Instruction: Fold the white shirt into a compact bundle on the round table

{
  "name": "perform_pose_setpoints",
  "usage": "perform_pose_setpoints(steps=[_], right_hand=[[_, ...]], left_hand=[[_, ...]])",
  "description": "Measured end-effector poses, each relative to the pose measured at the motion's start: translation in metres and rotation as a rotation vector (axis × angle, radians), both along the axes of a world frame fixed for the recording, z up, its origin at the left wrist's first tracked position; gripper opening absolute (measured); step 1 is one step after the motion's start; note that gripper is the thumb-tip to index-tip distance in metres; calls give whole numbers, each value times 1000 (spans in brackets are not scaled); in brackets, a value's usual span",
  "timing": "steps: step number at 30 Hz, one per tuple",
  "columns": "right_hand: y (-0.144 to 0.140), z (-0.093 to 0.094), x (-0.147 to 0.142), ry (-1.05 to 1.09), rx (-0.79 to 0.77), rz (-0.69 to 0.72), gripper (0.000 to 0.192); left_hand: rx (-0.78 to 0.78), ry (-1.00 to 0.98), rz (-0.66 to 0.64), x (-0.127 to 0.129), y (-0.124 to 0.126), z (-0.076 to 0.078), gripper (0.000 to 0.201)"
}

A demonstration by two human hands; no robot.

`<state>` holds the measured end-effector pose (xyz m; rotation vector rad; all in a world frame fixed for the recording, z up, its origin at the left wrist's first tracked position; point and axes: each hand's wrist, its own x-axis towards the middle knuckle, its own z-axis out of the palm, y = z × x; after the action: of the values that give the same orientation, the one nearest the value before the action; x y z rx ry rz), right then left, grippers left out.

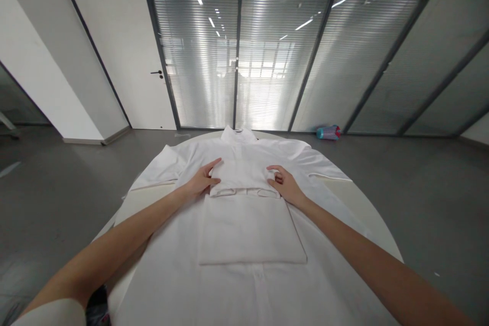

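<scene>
A white folded garment (250, 232) lies flat on a spread white short-sleeved shirt (237, 295), whose collar points away from me. Its far part is doubled into a smaller fold (244, 175), with loose layers showing along the near edge. At the left side of this fold my left hand (200, 181) grips the cloth, thumb on top and index finger reaching to the far corner; its other fingers are mostly hidden. My right hand (286, 184) grips the opposite side, with thumb and index finger at the edge and the remaining fingers curled.
The shirt covers much of a round white table (376, 224). On the grey floor beyond lies a blue and red cylindrical item (327, 133). Glass partitions with blinds (263, 61) and a white door (126, 46) stand behind the table.
</scene>
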<state>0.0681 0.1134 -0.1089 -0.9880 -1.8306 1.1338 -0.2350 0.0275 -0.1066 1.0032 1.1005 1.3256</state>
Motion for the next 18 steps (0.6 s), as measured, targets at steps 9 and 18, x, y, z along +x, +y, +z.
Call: perform_pose_setpoints(steps=[9,18], right_hand=[[-2,-9,-3,-252,221,-45,33],[2,25,-19,-386,514,-133,39]], left_hand=[[-71,100,3,0,1,-4,113],[314,1005,248,3,26,16,34]])
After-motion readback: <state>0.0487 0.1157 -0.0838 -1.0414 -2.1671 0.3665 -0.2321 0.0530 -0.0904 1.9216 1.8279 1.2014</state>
